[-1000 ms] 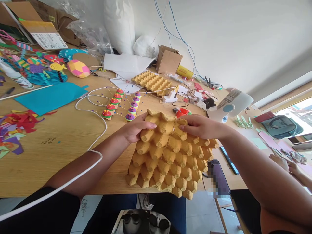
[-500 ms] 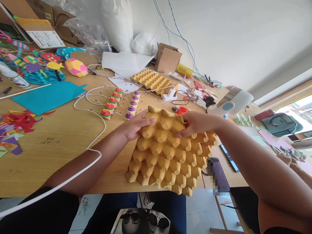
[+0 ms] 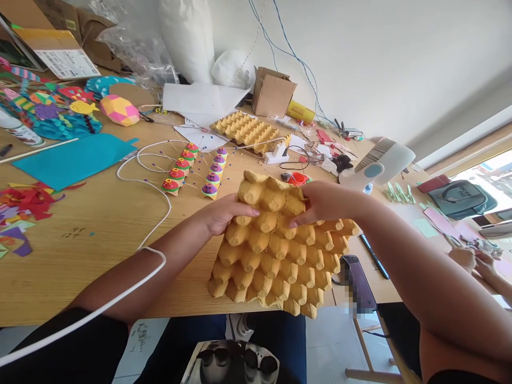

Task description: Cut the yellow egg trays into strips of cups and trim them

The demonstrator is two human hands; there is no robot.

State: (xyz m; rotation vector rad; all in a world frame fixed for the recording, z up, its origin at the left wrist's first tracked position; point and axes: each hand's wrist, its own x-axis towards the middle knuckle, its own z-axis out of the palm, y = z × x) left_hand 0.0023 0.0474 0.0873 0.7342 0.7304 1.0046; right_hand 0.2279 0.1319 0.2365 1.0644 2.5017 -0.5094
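Yellow pulp egg tray (image 3: 272,256) is held tilted at the near edge of the counter (image 3: 100,266) | its upper end is gripped by left hand (image 3: 227,214) and right hand (image 3: 320,202) | two painted strips (image 3: 176,174) are set beyond | second egg tray (image 3: 244,129) is placed towards the far edge

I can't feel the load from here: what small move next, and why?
Perhaps ease the egg tray forward over the table: the left hand and right hand hold its upper part, but its lower corner appears past the table's edge.
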